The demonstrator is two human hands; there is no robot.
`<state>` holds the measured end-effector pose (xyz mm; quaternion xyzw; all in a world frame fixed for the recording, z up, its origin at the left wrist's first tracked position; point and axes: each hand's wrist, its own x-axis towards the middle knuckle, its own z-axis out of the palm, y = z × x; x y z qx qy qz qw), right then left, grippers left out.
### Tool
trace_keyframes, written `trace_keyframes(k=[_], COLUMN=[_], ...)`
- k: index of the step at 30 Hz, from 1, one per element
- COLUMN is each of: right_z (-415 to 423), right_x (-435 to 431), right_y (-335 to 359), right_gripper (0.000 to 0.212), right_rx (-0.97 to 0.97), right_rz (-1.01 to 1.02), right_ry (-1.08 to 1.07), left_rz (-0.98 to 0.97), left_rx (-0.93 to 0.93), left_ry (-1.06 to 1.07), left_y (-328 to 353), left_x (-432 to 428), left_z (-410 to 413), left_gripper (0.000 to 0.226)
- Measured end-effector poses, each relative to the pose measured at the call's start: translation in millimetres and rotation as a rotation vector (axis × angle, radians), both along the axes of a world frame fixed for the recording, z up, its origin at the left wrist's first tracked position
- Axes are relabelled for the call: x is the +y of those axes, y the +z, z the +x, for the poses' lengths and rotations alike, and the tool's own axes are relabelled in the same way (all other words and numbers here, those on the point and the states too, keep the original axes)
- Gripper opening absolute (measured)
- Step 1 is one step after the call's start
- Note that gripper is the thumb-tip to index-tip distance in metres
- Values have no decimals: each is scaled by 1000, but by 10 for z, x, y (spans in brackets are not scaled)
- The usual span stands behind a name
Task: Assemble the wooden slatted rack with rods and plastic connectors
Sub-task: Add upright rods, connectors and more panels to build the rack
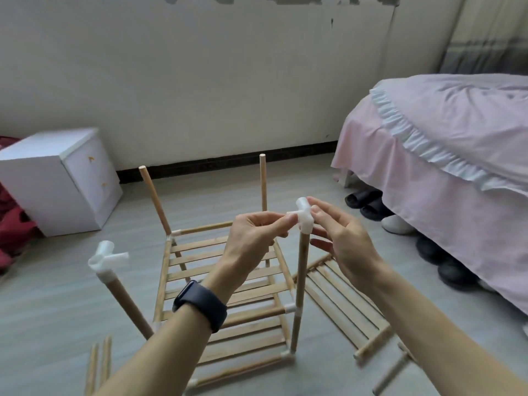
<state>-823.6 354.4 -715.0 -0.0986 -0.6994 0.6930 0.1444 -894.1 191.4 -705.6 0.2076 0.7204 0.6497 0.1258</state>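
A partly built wooden rack (228,298) stands on the floor, two slatted shelves joined by white corner pieces. Several upright rods rise from its corners. The near right rod (301,281) carries a white plastic connector (305,217) on its top. My left hand (257,238) pinches the connector's left arm, and my right hand (337,238) pinches its right side with thumb and fingers. The near left rod (125,301) bears another white connector (106,255). Both far rods (155,201) (263,182) have bare tops.
A loose slatted shelf (345,307) lies on the floor to the right of the rack. Spare rods (98,364) lie at the lower left. A white cabinet (57,178) stands at left, a pink-covered bed (445,155) at right with shoes (368,205) under it.
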Motion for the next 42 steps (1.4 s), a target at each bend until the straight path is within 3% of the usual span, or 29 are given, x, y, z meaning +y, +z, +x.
trace_keyframes(k=[3, 17, 22, 26, 32, 34, 38, 40, 42], right_z=[1, -11, -13, -6, 0, 28, 115, 125, 122], right_x=[15, 41, 35, 26, -9, -54, -212, -336, -549], right_y=[-32, -232, -226, -224, -243, -259, -278, -252, -249], right_gripper=[37, 38, 36, 40, 47, 46, 45, 39, 33], right_rx=[10, -8, 7, 6, 22, 23, 215, 413, 542], right_rz=[15, -76, -15, 51, 192, 296, 809, 1006, 1080], right_ry=[3, 65, 64, 64, 57, -19, -341, -353, -230], left_rz=[10, -24, -22, 27, -16, -57, -148, -167, -171], left_rx=[-5, -13, 13, 11, 65, 97, 212, 278, 332], left_ry=[4, -30, -12, -3, 0, -37, -40, 1, 35], left_y=[-23, -126, -134, -121, -130, -137, -41, 64, 143], left_x=[-20, -30, -26, -25, -65, -104, -350, -596, -926], left_z=[1, 32, 51, 99, 114, 105, 2, -23, -1], left_gripper=[36, 24, 27, 13, 19, 20, 16, 14, 14])
